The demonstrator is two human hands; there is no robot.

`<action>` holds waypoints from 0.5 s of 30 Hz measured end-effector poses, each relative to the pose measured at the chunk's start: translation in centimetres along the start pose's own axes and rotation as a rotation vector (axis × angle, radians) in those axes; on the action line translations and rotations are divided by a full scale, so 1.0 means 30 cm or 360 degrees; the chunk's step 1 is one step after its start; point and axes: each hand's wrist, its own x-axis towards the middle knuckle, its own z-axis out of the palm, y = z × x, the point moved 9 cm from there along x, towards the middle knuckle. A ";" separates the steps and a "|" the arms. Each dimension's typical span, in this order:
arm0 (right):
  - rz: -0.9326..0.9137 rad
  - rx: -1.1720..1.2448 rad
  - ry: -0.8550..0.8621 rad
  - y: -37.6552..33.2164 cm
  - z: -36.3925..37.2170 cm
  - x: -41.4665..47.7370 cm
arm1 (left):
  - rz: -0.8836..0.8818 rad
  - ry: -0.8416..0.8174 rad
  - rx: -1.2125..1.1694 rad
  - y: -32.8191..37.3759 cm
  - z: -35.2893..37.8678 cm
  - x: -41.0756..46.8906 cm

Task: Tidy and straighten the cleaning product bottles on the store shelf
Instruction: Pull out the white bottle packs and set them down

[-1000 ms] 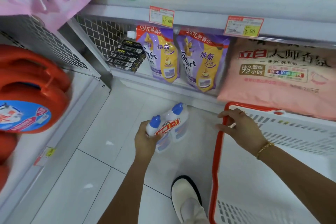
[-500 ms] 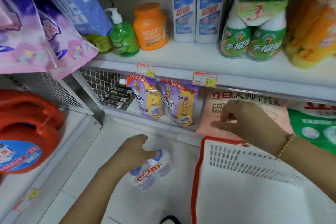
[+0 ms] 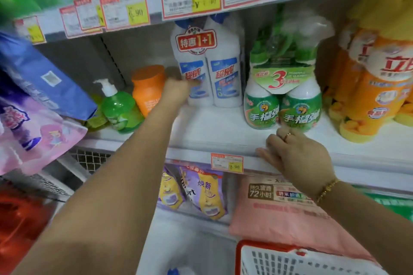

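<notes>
Our left hand (image 3: 176,90) is at the base of the white twin-pack (image 3: 206,67) standing on the shelf (image 3: 214,128), grip too blurred to tell, right hand (image 3: 295,155) open on the shelf lip; we should push low to keep it upright.

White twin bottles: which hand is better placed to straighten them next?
Left, probably. The left hand is at the white twin bottles, by their lower left side; blur hides its grip. The right hand lies on the shelf edge, below the green bottles.
</notes>
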 end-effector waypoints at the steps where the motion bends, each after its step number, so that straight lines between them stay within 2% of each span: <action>1: -0.0030 -0.0005 0.0066 -0.005 -0.001 -0.008 | -0.0020 -0.0001 -0.0019 0.008 0.001 0.046; 6: -0.0126 -0.0118 0.0249 -0.017 -0.003 -0.017 | -0.0018 -0.0128 -0.0160 0.002 0.035 0.168; 12: -0.0107 -0.0110 0.0282 -0.008 0.011 -0.024 | 0.0130 -0.0047 0.0100 -0.019 -0.041 0.074; 15: -0.0086 -0.0104 0.0274 -0.005 0.013 -0.021 | 0.0310 0.0070 0.0231 0.003 -0.093 -0.031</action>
